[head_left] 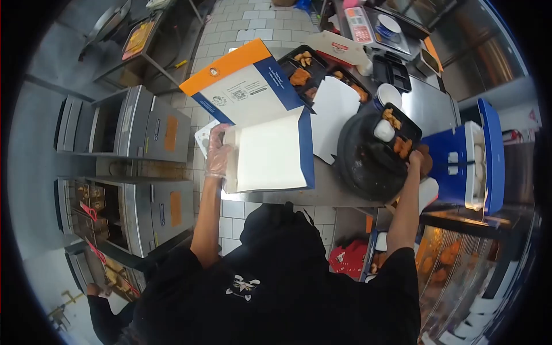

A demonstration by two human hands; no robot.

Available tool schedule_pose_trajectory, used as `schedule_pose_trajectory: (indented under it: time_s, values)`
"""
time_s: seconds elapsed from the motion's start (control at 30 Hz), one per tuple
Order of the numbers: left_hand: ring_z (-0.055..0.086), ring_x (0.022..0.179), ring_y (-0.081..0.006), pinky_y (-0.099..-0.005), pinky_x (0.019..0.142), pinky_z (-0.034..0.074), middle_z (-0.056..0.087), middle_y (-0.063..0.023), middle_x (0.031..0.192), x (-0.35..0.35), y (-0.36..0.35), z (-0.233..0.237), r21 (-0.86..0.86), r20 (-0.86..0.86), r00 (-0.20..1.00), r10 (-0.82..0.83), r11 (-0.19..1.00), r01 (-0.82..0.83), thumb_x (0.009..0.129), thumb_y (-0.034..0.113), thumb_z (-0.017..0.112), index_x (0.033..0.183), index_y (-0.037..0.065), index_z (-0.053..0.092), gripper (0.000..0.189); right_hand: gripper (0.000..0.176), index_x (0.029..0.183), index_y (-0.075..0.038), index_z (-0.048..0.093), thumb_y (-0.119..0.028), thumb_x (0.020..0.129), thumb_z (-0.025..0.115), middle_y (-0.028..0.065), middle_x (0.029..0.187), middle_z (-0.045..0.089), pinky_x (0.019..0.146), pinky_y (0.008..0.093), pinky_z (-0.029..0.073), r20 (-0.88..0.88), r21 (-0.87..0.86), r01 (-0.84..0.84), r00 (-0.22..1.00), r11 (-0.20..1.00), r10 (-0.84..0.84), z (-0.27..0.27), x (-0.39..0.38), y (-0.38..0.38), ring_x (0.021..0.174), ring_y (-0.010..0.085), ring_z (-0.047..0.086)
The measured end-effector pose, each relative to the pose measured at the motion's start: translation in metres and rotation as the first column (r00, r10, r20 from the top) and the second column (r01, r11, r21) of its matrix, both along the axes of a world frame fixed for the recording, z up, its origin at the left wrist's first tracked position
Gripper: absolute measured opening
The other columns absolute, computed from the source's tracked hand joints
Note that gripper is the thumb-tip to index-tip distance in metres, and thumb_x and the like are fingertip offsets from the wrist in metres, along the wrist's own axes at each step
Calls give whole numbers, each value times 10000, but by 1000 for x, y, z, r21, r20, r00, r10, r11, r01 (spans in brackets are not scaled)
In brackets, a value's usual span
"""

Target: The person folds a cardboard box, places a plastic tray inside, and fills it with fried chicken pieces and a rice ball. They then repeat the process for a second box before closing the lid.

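My left hand [218, 150], in a clear plastic glove, grips the left side of an open cardboard box [270, 152] with a white inside and an orange and blue lid. At the right, my right hand [415, 161] is closed on the lower edge of a black food tray [409, 127]. That tray holds fried pieces and a round white item, and lies over a big dark round bowl [368, 164]. Between box and bowl lies a white sheet of card [333, 112]. More black trays [313, 69] with fried food are behind the box.
A blue cooler box [451, 167] stands right of the bowl. Behind are white tubs [389, 95], a white carton [336, 49], an empty black tray [392, 73] and a scale. Metal ovens [129, 121] line the left. Another person's hand [95, 289] shows at the lower left.
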State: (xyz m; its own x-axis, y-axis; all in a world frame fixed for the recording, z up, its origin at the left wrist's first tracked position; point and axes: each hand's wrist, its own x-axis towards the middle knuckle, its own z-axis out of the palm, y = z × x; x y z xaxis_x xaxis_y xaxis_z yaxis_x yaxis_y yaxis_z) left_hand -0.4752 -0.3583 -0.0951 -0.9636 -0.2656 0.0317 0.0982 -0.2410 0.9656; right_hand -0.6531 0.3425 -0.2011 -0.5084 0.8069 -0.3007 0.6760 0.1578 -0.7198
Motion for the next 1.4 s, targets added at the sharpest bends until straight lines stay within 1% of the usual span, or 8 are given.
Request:
schedule_pose_trajectory:
  time_s: [0.37, 0.47, 0.53, 0.6, 0.83, 0.93, 1.07, 1.4]
  values:
    - [507, 1204, -267, -372, 1037, 431, 485, -184, 1299, -52, 10, 14, -13, 119, 991, -54, 998, 56, 832, 126, 688, 1549, 116, 283, 823, 334, 1266, -3, 513, -202, 1000, 544, 162, 1177, 617, 968, 370, 447, -97, 356, -290, 934, 889, 343, 12, 23, -11, 1103, 273, 603]
    - [419, 1347, -261, -356, 1129, 340, 424, -159, 1468, -50, 23, 13, -214, 93, 993, -72, 973, 90, 876, -21, 508, 1510, 73, 348, 661, 336, 1318, -22, 512, -179, 1022, 490, 153, 1197, 607, 885, 386, 524, -108, 487, -358, 881, 797, 461, -8, 30, 2, 1083, 280, 627]
    - [377, 1389, -246, -346, 1154, 298, 407, -141, 1501, -46, 32, 12, -326, 107, 989, -100, 936, 130, 866, -60, 456, 1495, 52, 366, 645, 325, 1317, -28, 527, -162, 1031, 451, 132, 1183, 611, 690, 363, 603, -273, -24, -196, 945, 980, 182, 45, 41, -49, 978, 258, 661]
    - [356, 1411, -232, -337, 1168, 274, 403, -131, 1512, -41, 42, 6, -386, 93, 987, -132, 909, 158, 854, -92, 414, 1485, 39, 378, 645, 316, 1309, -22, 529, -154, 1040, 427, 112, 1174, 609, 538, 330, 608, -312, -17, -282, 913, 959, 263, 53, 49, -50, 894, 226, 672]
    - [388, 1400, -220, -324, 1168, 274, 448, -124, 1472, -14, 71, -72, -389, 56, 983, -172, 903, 180, 807, -158, 352, 1465, 25, 386, 683, 307, 1306, -71, 517, -225, 1061, 415, 89, 1173, 606, 656, 334, 583, -282, -93, -386, 894, 918, 348, 84, 84, -74, 912, 193, 646]
    - [393, 1394, -222, -345, 1194, 250, 440, -128, 1476, -7, 75, -91, -377, 73, 982, -175, 906, 190, 801, -159, 363, 1452, 1, 388, 671, 359, 1310, -60, 503, -302, 1053, 441, 100, 1189, 575, 634, 377, 599, -300, -297, -238, 943, 925, 146, 62, 84, -73, 942, 239, 638]
    - [404, 1386, -224, -349, 1189, 263, 445, -132, 1469, -2, 74, -95, -402, 71, 983, -171, 897, 185, 809, -152, 367, 1454, 0, 386, 663, 415, 1349, -111, 493, -387, 1040, 463, 112, 1309, 554, 859, 476, 562, -315, -546, -204, 949, 813, 27, 60, 70, -64, 1162, 271, 584]
    - [436, 1339, -170, -263, 1020, 375, 478, -105, 1444, 14, 75, -76, -406, 69, 989, -131, 902, 148, 807, -137, 351, 1467, 73, 406, 695, 428, 1340, -140, 510, -390, 996, 564, 62, 1302, 572, 901, 508, 525, -268, -537, -317, 943, 782, 199, 49, 41, -37, 1163, 223, 588]
